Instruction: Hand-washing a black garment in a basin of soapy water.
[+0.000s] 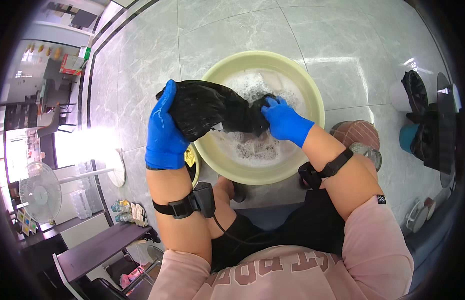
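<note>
A wet black garment is stretched between my two blue-gloved hands over a pale yellow-green plastic basin. My left hand grips its wide end past the basin's left rim, thumb on top. My right hand clutches a bunched part of the cloth above the suds. A small white tag shows on the garment's lower edge. Foamy water with dark bubbles fills the basin, and pale fabric seems to lie in it, mostly hidden by foam.
A smaller basin with yellow and dark cloth stands left of the large one. A white pedestal fan is at the left. A brown round stool or cushion sits right of the basin, with bag-lined bins farther right. Grey tiles cover the floor.
</note>
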Demonstrator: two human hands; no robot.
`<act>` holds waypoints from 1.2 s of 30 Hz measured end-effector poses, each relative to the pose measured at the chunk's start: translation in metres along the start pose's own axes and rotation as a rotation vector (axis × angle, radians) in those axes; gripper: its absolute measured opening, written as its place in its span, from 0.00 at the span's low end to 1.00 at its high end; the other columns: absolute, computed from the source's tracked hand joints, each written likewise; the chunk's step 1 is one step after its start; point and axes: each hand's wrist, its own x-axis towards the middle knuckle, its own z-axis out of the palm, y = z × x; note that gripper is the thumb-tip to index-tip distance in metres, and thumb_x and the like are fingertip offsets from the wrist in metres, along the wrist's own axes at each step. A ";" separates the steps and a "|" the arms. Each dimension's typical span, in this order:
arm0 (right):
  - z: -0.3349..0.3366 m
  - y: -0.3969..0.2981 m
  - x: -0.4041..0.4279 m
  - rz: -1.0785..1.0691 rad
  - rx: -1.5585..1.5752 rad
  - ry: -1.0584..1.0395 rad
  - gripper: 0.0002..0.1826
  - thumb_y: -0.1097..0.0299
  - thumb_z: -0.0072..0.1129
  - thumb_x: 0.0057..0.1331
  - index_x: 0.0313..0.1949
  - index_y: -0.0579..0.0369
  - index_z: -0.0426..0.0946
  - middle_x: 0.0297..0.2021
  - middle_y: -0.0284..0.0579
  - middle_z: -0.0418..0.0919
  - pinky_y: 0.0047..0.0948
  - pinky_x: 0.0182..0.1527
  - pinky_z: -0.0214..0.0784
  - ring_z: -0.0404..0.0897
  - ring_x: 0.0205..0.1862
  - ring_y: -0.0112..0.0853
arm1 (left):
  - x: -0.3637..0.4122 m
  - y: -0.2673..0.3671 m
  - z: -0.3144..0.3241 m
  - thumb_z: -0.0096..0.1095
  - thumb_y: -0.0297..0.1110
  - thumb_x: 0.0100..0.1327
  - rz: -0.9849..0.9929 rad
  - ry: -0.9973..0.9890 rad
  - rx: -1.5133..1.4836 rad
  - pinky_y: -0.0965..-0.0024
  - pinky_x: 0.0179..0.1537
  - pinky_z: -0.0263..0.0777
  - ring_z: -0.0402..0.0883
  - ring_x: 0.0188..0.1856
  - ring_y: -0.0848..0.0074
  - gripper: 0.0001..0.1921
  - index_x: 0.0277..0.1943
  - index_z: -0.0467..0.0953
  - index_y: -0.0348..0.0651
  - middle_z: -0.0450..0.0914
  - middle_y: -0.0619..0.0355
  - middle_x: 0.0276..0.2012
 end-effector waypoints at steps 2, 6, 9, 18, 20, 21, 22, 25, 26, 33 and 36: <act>0.004 0.002 -0.005 0.005 -0.222 -0.176 0.23 0.71 0.58 0.60 0.56 0.53 0.80 0.67 0.58 0.70 0.51 0.67 0.66 0.66 0.69 0.64 | -0.007 0.007 -0.001 0.59 0.41 0.74 -0.007 -0.028 0.010 0.55 0.47 0.85 0.88 0.45 0.56 0.17 0.51 0.81 0.33 0.87 0.44 0.45; -0.014 0.004 0.009 0.080 -0.020 -0.329 0.18 0.69 0.57 0.63 0.53 0.53 0.82 0.58 0.57 0.79 0.48 0.64 0.70 0.77 0.62 0.55 | -0.015 0.024 -0.014 0.55 0.40 0.74 0.044 -0.063 -0.040 0.55 0.52 0.83 0.87 0.48 0.54 0.18 0.55 0.80 0.34 0.86 0.42 0.49; 0.006 0.022 0.021 0.131 0.217 0.000 0.17 0.65 0.58 0.66 0.51 0.58 0.82 0.50 0.57 0.83 0.47 0.57 0.74 0.82 0.54 0.52 | -0.027 0.035 -0.015 0.52 0.35 0.74 0.158 -0.219 -0.044 0.56 0.60 0.79 0.83 0.57 0.57 0.20 0.63 0.74 0.32 0.82 0.41 0.57; 0.063 0.040 0.048 0.400 0.874 0.180 0.30 0.52 0.74 0.61 0.53 0.66 0.80 0.44 0.55 0.86 0.39 0.54 0.76 0.85 0.49 0.43 | -0.062 0.047 -0.024 0.51 0.30 0.76 1.105 0.150 0.864 0.57 0.62 0.78 0.82 0.60 0.57 0.24 0.71 0.62 0.29 0.76 0.36 0.63; 0.030 -0.006 0.031 0.406 1.425 -0.018 0.34 0.45 0.70 0.65 0.52 0.69 0.80 0.44 0.46 0.86 0.36 0.51 0.77 0.84 0.46 0.37 | -0.068 0.052 -0.030 0.61 0.33 0.70 1.189 0.224 0.834 0.57 0.64 0.76 0.81 0.61 0.57 0.31 0.71 0.61 0.30 0.76 0.38 0.63; 0.031 -0.010 0.028 0.409 1.420 -0.008 0.34 0.45 0.70 0.65 0.52 0.69 0.80 0.44 0.46 0.86 0.36 0.51 0.77 0.84 0.46 0.37 | -0.067 0.053 -0.028 0.66 0.35 0.67 1.196 0.228 0.763 0.57 0.65 0.74 0.81 0.61 0.57 0.35 0.72 0.61 0.30 0.76 0.39 0.63; 0.035 -0.011 0.028 0.339 1.610 -0.085 0.34 0.42 0.66 0.67 0.55 0.65 0.80 0.47 0.45 0.85 0.36 0.52 0.77 0.83 0.48 0.37 | -0.067 0.052 -0.025 0.71 0.37 0.64 1.211 0.229 0.716 0.56 0.65 0.73 0.80 0.62 0.57 0.38 0.72 0.60 0.31 0.77 0.40 0.63; 0.047 -0.013 0.026 0.336 1.759 -0.346 0.40 0.30 0.54 0.69 0.70 0.43 0.69 0.64 0.44 0.75 0.43 0.59 0.75 0.76 0.60 0.35 | -0.070 0.051 -0.015 0.81 0.40 0.56 1.249 0.261 0.700 0.55 0.66 0.71 0.80 0.62 0.57 0.47 0.72 0.61 0.30 0.78 0.43 0.62; 0.050 -0.013 0.025 0.337 1.852 -0.435 0.44 0.29 0.53 0.69 0.72 0.49 0.63 0.68 0.48 0.70 0.48 0.60 0.73 0.74 0.64 0.40 | -0.070 0.051 -0.015 0.81 0.40 0.56 1.235 0.265 0.687 0.55 0.66 0.71 0.80 0.62 0.58 0.47 0.72 0.61 0.30 0.78 0.43 0.62; 0.066 -0.028 0.024 0.540 1.897 -0.555 0.48 0.24 0.48 0.68 0.64 0.61 0.70 0.55 0.53 0.79 0.51 0.59 0.74 0.79 0.55 0.42 | -0.071 0.047 -0.023 0.80 0.38 0.57 1.411 0.289 1.020 0.55 0.66 0.71 0.80 0.61 0.59 0.45 0.72 0.59 0.32 0.78 0.43 0.61; 0.047 -0.042 0.019 0.416 1.900 -0.589 0.45 0.26 0.45 0.70 0.65 0.57 0.71 0.58 0.47 0.79 0.48 0.59 0.75 0.80 0.55 0.38 | -0.082 0.048 -0.026 0.79 0.36 0.59 1.387 0.255 0.861 0.53 0.67 0.71 0.79 0.62 0.58 0.45 0.73 0.58 0.33 0.77 0.43 0.62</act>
